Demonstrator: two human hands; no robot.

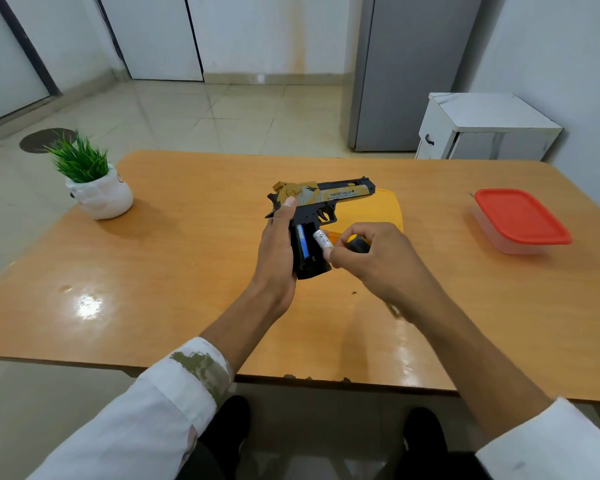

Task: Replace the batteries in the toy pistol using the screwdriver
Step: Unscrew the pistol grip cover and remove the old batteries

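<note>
A black and gold toy pistol (329, 199) is held above the middle of the wooden table (153, 271), barrel pointing right. My left hand (276, 244) grips its handle, thumb up on the gold rear. The battery bay in the handle is uncovered, and a blue battery (301, 243) sits inside. My right hand (371, 258) pinches a white battery (323, 240) at the bay's right edge. The screwdriver's black and yellow handle (357, 242) shows just behind my right fingers; whether they touch it is unclear.
A yellow lid (388, 206) lies on the table behind the pistol. A clear box with a red lid (520, 218) stands at the right. A small potted plant (92, 181) stands at the far left. A white cabinet (482, 128) is beyond the table.
</note>
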